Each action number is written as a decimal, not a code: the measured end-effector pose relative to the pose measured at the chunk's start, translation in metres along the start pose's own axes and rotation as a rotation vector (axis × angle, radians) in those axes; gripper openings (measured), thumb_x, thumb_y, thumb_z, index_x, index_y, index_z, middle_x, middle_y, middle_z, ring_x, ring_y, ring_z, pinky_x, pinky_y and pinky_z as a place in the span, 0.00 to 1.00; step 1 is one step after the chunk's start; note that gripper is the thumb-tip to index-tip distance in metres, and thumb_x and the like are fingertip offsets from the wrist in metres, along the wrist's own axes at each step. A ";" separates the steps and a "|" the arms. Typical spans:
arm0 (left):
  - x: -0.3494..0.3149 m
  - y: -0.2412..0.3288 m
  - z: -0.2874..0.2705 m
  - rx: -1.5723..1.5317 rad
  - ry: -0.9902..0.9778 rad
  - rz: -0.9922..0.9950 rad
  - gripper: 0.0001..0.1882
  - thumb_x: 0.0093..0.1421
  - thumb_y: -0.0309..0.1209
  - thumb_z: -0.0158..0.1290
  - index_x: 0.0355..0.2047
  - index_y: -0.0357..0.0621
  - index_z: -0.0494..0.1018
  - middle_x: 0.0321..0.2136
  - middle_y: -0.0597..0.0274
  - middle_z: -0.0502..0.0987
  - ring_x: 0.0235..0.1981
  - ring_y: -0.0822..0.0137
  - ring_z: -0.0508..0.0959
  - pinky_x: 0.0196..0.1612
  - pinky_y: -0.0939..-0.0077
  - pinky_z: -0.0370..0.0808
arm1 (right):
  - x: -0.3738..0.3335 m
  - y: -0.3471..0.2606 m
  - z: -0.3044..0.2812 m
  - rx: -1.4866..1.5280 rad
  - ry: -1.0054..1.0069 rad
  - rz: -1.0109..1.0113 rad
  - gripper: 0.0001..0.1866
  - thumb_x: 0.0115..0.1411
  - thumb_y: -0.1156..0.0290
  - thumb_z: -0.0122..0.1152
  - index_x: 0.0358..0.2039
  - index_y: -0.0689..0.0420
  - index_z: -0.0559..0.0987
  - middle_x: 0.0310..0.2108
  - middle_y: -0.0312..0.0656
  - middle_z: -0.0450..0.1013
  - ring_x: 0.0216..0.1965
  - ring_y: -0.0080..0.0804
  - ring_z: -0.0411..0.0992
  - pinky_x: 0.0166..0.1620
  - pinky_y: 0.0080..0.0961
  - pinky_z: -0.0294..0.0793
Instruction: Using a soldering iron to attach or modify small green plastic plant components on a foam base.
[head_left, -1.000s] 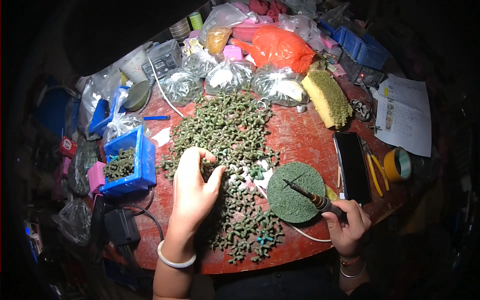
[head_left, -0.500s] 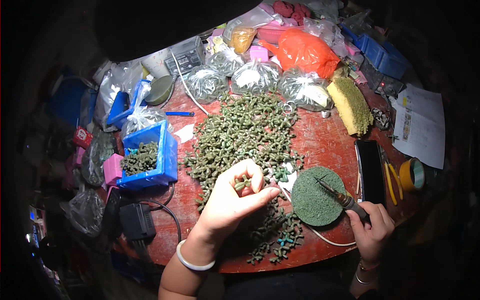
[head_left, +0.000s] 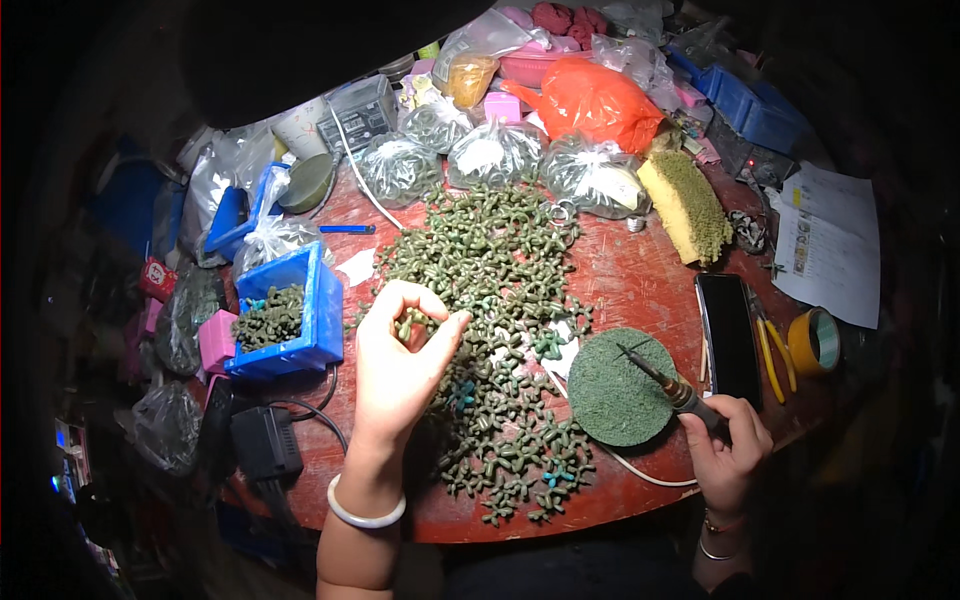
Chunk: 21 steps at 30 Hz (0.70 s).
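My left hand [head_left: 393, 375] is raised over the left side of a pile of small dark green branched pieces [head_left: 490, 270]. Its fingers are curled round a small green piece [head_left: 409, 323], partly hidden by them. At the right, my right hand [head_left: 733, 450] grips a soldering iron [head_left: 682, 394] with a dark handle and a thin pointed metal tip. The tip hangs over a round green pad [head_left: 615, 405] with a rough top; whether it touches is unclear. A few teal pieces [head_left: 557, 479] lie among the green ones.
A blue bin [head_left: 325, 320] with similar pieces stands at left, near a black power adapter [head_left: 266, 443]. Filled plastic bags [head_left: 495, 155] line the back. A yellow sponge block [head_left: 672, 205], phone [head_left: 728, 335], yellow-handled pliers [head_left: 770, 362] and tape roll [head_left: 813, 342] lie right.
My left hand has moved left with the green piece, uncovering more of the pile. My right hand still holds the iron over the pad. The whole view has shifted slightly.
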<state>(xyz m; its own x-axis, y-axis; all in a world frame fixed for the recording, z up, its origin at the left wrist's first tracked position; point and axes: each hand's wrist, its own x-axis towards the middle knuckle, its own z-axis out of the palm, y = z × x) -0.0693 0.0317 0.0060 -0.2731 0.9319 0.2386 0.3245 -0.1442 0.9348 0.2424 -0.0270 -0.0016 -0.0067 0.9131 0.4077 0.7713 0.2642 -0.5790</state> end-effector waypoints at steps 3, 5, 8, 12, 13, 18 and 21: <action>0.000 -0.022 0.008 0.166 -0.013 0.105 0.12 0.54 0.20 0.64 0.32 0.43 0.71 0.28 0.73 0.71 0.28 0.82 0.66 0.30 0.86 0.65 | 0.001 0.002 0.004 0.023 0.004 -0.035 0.11 0.53 0.74 0.72 0.33 0.59 0.77 0.23 0.36 0.68 0.17 0.21 0.61 0.21 0.21 0.60; -0.002 -0.019 0.016 0.457 -0.021 0.229 0.11 0.53 0.23 0.64 0.33 0.40 0.72 0.28 0.64 0.74 0.28 0.74 0.72 0.33 0.79 0.70 | 0.001 0.003 0.003 0.020 0.016 -0.054 0.11 0.53 0.74 0.72 0.33 0.59 0.77 0.23 0.36 0.68 0.17 0.21 0.61 0.21 0.21 0.60; -0.004 -0.022 0.016 0.622 -0.071 0.349 0.09 0.52 0.23 0.63 0.32 0.39 0.74 0.28 0.57 0.76 0.27 0.63 0.75 0.32 0.73 0.72 | -0.001 0.004 0.001 0.025 -0.012 -0.014 0.11 0.53 0.74 0.72 0.33 0.59 0.77 0.23 0.37 0.68 0.18 0.24 0.63 0.21 0.21 0.61; -0.005 -0.008 0.019 0.045 -0.079 0.019 0.04 0.60 0.25 0.60 0.31 0.40 0.75 0.22 0.69 0.72 0.23 0.77 0.70 0.27 0.80 0.67 | -0.001 0.005 -0.009 -0.082 0.007 -0.077 0.12 0.52 0.71 0.73 0.33 0.59 0.77 0.24 0.40 0.71 0.21 0.33 0.71 0.23 0.27 0.66; -0.008 0.005 0.015 -0.179 -0.162 -0.131 0.04 0.60 0.25 0.60 0.32 0.41 0.75 0.22 0.71 0.71 0.22 0.81 0.67 0.25 0.83 0.64 | -0.001 0.006 -0.009 -0.136 -0.002 -0.107 0.13 0.52 0.71 0.74 0.33 0.59 0.78 0.25 0.41 0.72 0.22 0.36 0.73 0.24 0.29 0.68; -0.026 0.015 0.020 -0.794 -0.406 -0.618 0.04 0.63 0.27 0.58 0.36 0.42 0.74 0.24 0.74 0.68 0.20 0.83 0.61 0.22 0.87 0.57 | -0.001 0.003 -0.012 -0.171 -0.034 -0.135 0.12 0.52 0.71 0.73 0.33 0.59 0.78 0.25 0.41 0.72 0.24 0.38 0.74 0.25 0.32 0.70; -0.032 0.016 0.023 -0.898 -0.465 -0.708 0.04 0.64 0.27 0.58 0.36 0.43 0.74 0.23 0.73 0.68 0.20 0.82 0.62 0.23 0.86 0.58 | -0.001 0.005 -0.011 -0.160 -0.050 -0.129 0.13 0.51 0.71 0.73 0.33 0.59 0.78 0.25 0.41 0.72 0.23 0.37 0.74 0.25 0.31 0.69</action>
<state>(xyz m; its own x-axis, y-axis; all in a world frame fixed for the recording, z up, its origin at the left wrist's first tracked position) -0.0343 0.0076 0.0072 0.2718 0.9010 -0.3382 -0.5510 0.4338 0.7129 0.2535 -0.0299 0.0030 -0.1405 0.8900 0.4337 0.8533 0.3310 -0.4028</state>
